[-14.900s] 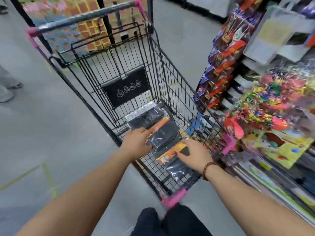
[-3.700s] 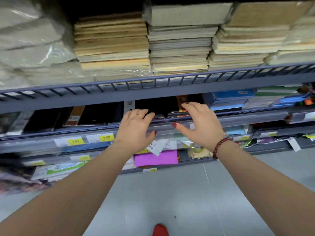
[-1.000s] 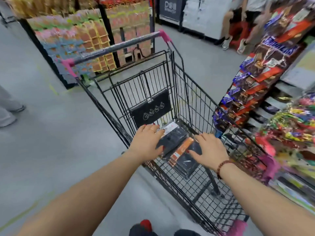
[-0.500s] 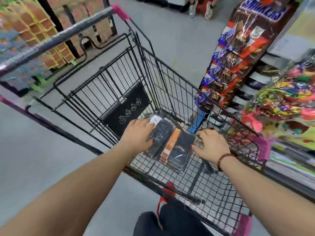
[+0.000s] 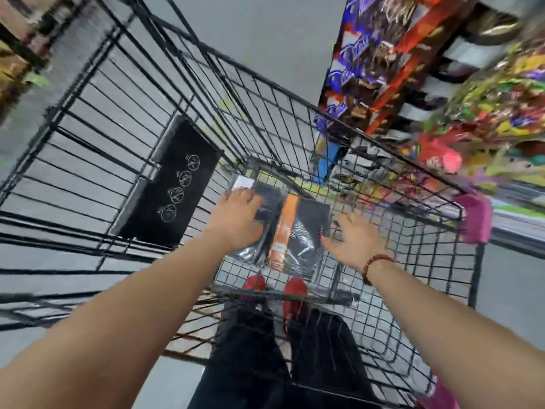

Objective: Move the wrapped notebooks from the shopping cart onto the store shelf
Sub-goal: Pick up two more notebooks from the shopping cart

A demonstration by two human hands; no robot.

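Wrapped notebooks point(image 5: 306, 231), black with an orange band and shiny plastic film, lie in an overlapping pile on the wire floor of the black shopping cart point(image 5: 295, 101). My left hand point(image 5: 236, 219) lies on the pile's left packs, fingers curled over their top. My right hand point(image 5: 354, 240), with a bead bracelet at the wrist, hovers at the pile's right edge with fingers spread and the thumb at the wrapping. The notebook shelf is not in view.
A black child-seat flap point(image 5: 171, 187) hangs on the cart's left inner wall. Racks of chocolate bars point(image 5: 368, 69) and bright sweets point(image 5: 486, 107) stand close on the right. A pink corner bumper point(image 5: 476, 219) caps the cart's rim. My red shoes point(image 5: 295, 293) show below the cart floor.
My view has dropped lower and closer over the cart. Both hands stay at the notebook pile; the left has slid further onto it, the right has spread open at its edge.
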